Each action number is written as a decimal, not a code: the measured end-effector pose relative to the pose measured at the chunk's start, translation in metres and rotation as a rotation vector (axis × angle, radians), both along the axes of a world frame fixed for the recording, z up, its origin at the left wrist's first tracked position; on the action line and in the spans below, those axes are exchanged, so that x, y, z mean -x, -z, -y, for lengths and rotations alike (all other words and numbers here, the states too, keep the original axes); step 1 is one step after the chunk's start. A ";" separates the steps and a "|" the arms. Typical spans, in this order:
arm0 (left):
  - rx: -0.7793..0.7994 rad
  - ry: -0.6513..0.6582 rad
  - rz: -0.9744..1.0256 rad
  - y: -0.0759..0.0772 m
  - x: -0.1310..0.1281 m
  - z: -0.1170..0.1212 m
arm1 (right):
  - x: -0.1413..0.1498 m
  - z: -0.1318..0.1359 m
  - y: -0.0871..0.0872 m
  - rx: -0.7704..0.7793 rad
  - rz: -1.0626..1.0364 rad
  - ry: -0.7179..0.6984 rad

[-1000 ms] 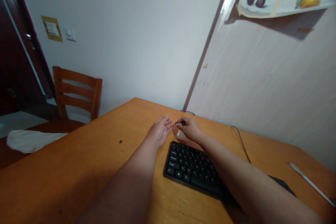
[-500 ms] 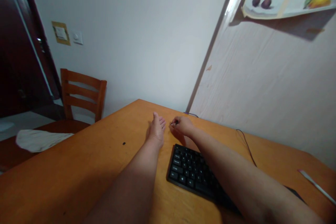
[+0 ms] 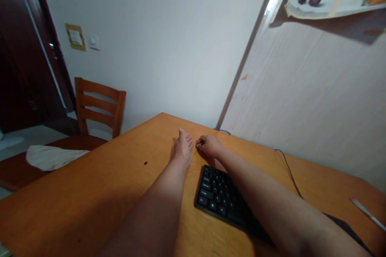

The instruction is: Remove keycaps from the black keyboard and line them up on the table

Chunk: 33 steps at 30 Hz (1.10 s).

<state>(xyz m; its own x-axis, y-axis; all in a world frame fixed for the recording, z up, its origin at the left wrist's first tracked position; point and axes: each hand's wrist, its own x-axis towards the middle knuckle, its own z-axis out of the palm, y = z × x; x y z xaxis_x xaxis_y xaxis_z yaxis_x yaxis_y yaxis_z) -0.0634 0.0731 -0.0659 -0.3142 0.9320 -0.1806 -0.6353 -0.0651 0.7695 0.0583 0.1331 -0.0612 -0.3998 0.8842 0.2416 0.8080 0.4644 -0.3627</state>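
Observation:
My left hand (image 3: 183, 149) lies on the orange wooden table (image 3: 99, 192), fingers stretched out and together, holding nothing. Just to its right, my right hand (image 3: 210, 145) pinches a small black piece (image 3: 201, 143) between thumb and fingertips, low over the table beyond the far end of a black keyboard (image 3: 217, 197). My right forearm crosses over the keyboard and hides much of it. A tiny black bit (image 3: 145, 163) lies loose on the table to the left of my left arm.
A thin black cable (image 3: 289, 170) runs along the table toward the wall. A slim white stick (image 3: 366, 214) lies at the right edge. A wooden chair (image 3: 98, 106) stands at the left, with a white cloth (image 3: 51, 157) on a darker surface beside it.
My left hand turned from palm-up and cupped to lying flat on the table. My right hand, still pinching the black piece, shifted slightly left. The view drifted.

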 end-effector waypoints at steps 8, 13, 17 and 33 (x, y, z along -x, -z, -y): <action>-0.013 -0.027 -0.009 0.001 -0.002 -0.001 | 0.001 -0.001 -0.002 0.068 0.101 0.027; -0.014 -0.010 -0.022 0.004 -0.001 -0.003 | 0.001 -0.002 -0.003 0.062 0.115 0.030; -0.009 -0.010 -0.028 0.005 -0.001 -0.004 | 0.000 -0.002 -0.004 0.059 0.125 0.033; -0.010 -0.001 -0.091 0.006 -0.001 -0.005 | -0.015 0.004 -0.016 0.084 -0.116 0.083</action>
<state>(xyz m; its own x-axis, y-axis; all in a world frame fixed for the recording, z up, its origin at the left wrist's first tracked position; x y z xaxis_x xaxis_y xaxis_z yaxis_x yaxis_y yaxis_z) -0.0621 0.0781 -0.0721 -0.3299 0.9332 -0.1422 -0.5627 -0.0734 0.8234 0.0738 0.1286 -0.0454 -0.2982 0.9321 0.2058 0.7928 0.3619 -0.4904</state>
